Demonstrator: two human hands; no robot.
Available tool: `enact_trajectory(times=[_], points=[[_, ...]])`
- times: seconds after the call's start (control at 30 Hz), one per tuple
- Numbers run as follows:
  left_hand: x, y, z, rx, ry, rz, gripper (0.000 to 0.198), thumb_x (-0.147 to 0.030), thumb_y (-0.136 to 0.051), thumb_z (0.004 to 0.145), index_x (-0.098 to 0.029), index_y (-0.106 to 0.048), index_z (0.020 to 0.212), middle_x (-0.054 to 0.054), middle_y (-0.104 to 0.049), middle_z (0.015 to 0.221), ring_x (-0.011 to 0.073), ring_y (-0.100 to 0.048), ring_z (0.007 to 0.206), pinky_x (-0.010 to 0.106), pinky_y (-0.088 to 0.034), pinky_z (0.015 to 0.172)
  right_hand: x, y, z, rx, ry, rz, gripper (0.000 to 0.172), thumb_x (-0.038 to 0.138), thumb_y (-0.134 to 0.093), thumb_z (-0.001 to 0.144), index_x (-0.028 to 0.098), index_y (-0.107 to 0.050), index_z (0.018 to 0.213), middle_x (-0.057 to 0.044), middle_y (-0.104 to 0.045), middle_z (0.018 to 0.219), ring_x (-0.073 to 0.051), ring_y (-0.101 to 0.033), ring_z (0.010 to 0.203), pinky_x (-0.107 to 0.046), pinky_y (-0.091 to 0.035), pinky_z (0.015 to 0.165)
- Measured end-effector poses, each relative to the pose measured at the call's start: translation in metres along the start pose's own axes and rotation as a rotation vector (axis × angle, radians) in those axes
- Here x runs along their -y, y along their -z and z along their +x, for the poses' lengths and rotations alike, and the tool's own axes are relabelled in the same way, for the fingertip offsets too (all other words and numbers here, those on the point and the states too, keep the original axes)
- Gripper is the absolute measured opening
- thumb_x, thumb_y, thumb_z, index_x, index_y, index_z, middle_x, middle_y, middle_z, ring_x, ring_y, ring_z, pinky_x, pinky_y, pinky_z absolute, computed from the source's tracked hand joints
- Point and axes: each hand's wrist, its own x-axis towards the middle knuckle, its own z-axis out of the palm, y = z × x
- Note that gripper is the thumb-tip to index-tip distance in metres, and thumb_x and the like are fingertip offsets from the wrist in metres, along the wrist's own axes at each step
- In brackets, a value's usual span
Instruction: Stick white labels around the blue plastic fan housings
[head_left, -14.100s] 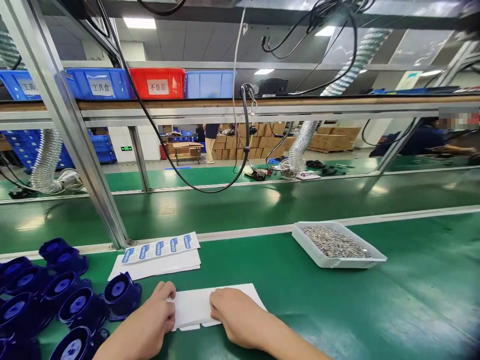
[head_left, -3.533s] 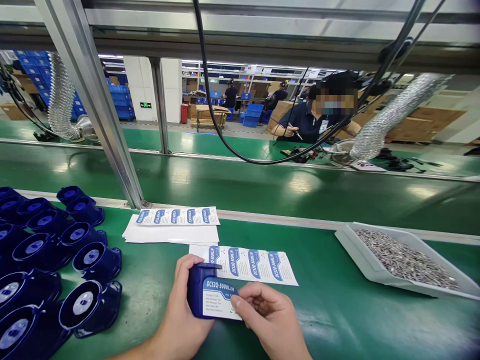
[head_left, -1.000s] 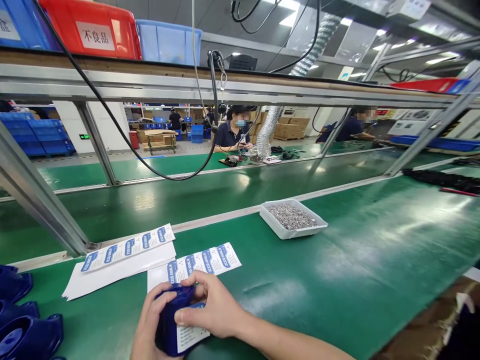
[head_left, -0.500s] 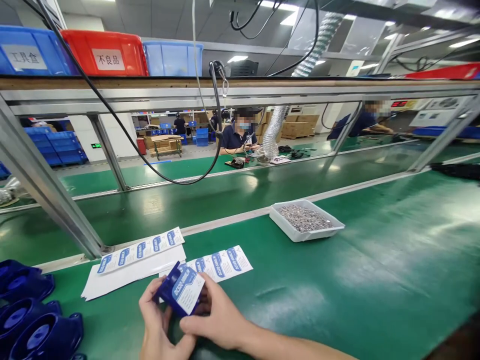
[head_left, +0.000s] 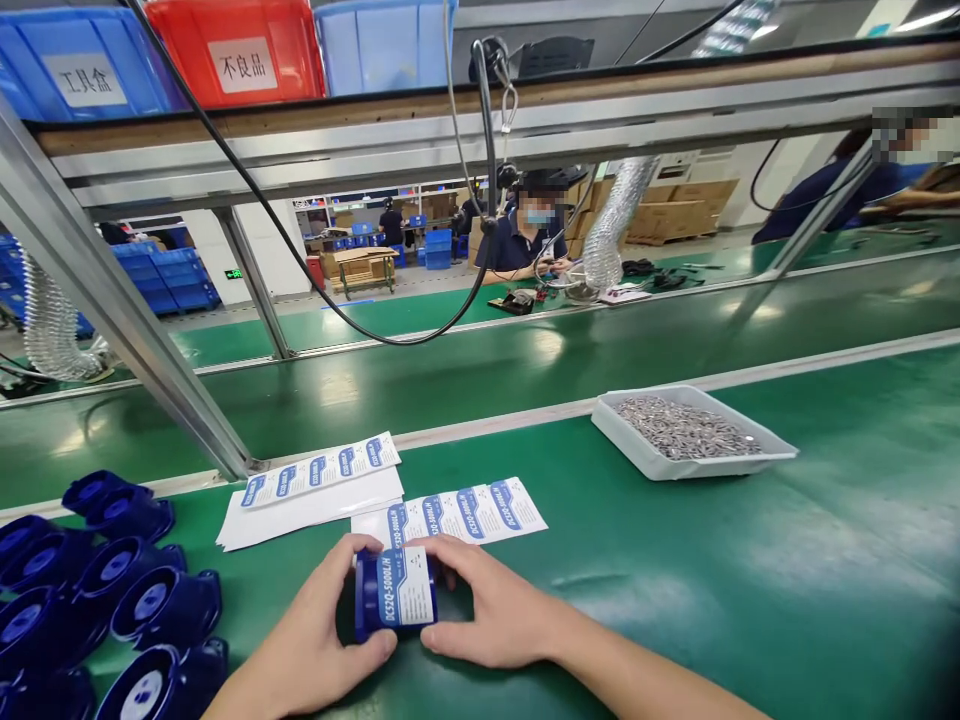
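Observation:
Between my two hands is a dark blue plastic housing (head_left: 367, 598) with a white and blue sticker (head_left: 412, 590) on its curved side, printed DC52Q-5000L/H. My left hand (head_left: 319, 635) grips its left end, thumb at the front and fingers over the back. On the other end, my right hand (head_left: 499, 608) curls around with thumb and fingers against it. Whether the housing rests on the table, I cannot tell. Just behind it lies a sticker sheet (head_left: 480, 512) with several stickers. Another sticker strip (head_left: 322, 470) lies on white backing sheets (head_left: 315, 515) to the left.
Several more blue housings (head_left: 154, 600) stand at the left on the green table (head_left: 600, 620). A white tray (head_left: 637, 447) of small metal parts sits at the back right. A slanted metal post (head_left: 150, 300) and a hanging black cable (head_left: 360, 328) are ahead. Across the bench sits a person (head_left: 517, 240).
The housing has turned between my hands, so its sticker now runs upright towards me. My left hand has wrapped further around its end. The view has swung left and down, showing more housings.

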Motion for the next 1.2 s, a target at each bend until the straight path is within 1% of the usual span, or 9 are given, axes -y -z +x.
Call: enact_trajectory(times=[0.13,0.23,0.3,0.4,0.5,0.7,0.93,1.1,1.2], points=[[-0.012,0.007,-0.003,0.054,0.015,0.126,0.075,-0.023,-0.079,0.077,-0.03,-0.049,0.145,0.011,-0.061,0.146,0.0348,-0.061,0.133,0.052,-0.05,0.117,-0.001,0.002,0.0,0.058,0.03,-0.079,0.079,0.027,-0.084,0.074,0.024,-0.06,0.148,-0.012,-0.067,0.128,-0.029,-0.064,0.107,-0.048,-0.052,0.105],[-0.012,0.001,-0.004,-0.031,0.042,0.162,0.061,-0.025,-0.077,0.078,-0.027,-0.057,0.136,0.012,-0.068,0.137,0.0361,-0.066,0.126,0.054,-0.053,0.111,-0.002,0.001,0.001,0.052,0.044,-0.072,0.078,0.027,-0.084,0.075,0.022,-0.06,0.149,-0.013,-0.067,0.129,-0.031,-0.064,0.111,-0.05,-0.052,0.107],[-0.009,-0.005,-0.004,-0.106,0.029,0.174,0.055,-0.026,-0.079,0.076,-0.025,-0.062,0.129,0.013,-0.071,0.131,0.0372,-0.067,0.122,0.055,-0.055,0.109,-0.002,-0.003,0.003,0.027,0.058,-0.055,0.081,0.029,-0.089,0.071,0.021,-0.062,0.147,-0.014,-0.068,0.13,-0.033,-0.065,0.114,-0.051,-0.053,0.107],[-0.006,-0.014,-0.005,-0.201,-0.005,0.167,0.051,-0.026,-0.082,0.073,-0.024,-0.066,0.121,0.013,-0.073,0.126,0.0372,-0.069,0.117,0.055,-0.056,0.105,-0.005,-0.011,0.004,-0.039,0.039,-0.028,0.084,0.039,-0.096,0.066,0.02,-0.067,0.143,-0.016,-0.071,0.134,-0.037,-0.067,0.119,-0.054,-0.053,0.109],[-0.007,-0.018,-0.006,-0.253,-0.032,0.137,0.049,-0.025,-0.083,0.071,-0.024,-0.068,0.117,0.012,-0.074,0.122,0.035,-0.07,0.113,0.053,-0.057,0.102,-0.008,-0.017,0.004,-0.113,0.027,0.006,0.078,0.04,-0.096,0.066,0.02,-0.073,0.138,-0.016,-0.074,0.138,-0.041,-0.068,0.127,-0.056,-0.052,0.114],[-0.022,-0.019,-0.004,-0.256,-0.07,0.102,0.036,-0.023,-0.083,0.072,-0.024,-0.07,0.105,0.006,-0.075,0.108,0.0288,-0.072,0.099,0.044,-0.06,0.09,-0.009,-0.017,0.002,-0.129,0.02,0.113,0.077,0.039,-0.1,0.06,0.022,-0.078,0.132,-0.014,-0.078,0.132,-0.042,-0.072,0.126,-0.056,-0.054,0.115],[-0.023,-0.02,-0.005,-0.271,-0.057,0.091,0.037,-0.024,-0.086,0.07,-0.024,-0.071,0.104,0.006,-0.076,0.11,0.0289,-0.074,0.1,0.045,-0.06,0.09,-0.008,-0.015,0.002,-0.099,-0.018,0.186,0.081,0.043,-0.1,0.06,0.021,-0.077,0.134,-0.013,-0.078,0.132,-0.041,-0.072,0.126,-0.057,-0.053,0.117],[-0.025,-0.02,-0.004,-0.281,-0.084,0.006,0.032,-0.034,-0.092,0.074,-0.024,-0.072,0.097,0.007,-0.077,0.105,0.027,-0.074,0.096,0.041,-0.061,0.086,-0.006,-0.013,0.0,-0.064,-0.041,0.223,0.078,0.046,-0.099,0.062,0.022,-0.077,0.133,-0.012,-0.076,0.136,-0.041,-0.069,0.132,-0.058,-0.05,0.121],[-0.027,-0.019,-0.003,-0.272,-0.092,-0.026,0.031,-0.039,-0.094,0.073,-0.024,-0.073,0.089,0.006,-0.077,0.101,0.0262,-0.074,0.094,0.039,-0.06,0.083,-0.004,-0.012,-0.001,-0.053,-0.077,0.258,0.077,0.047,-0.099,0.062,0.021,-0.078,0.131,-0.013,-0.076,0.137,-0.041,-0.07,0.13,-0.058,-0.053,0.118]])
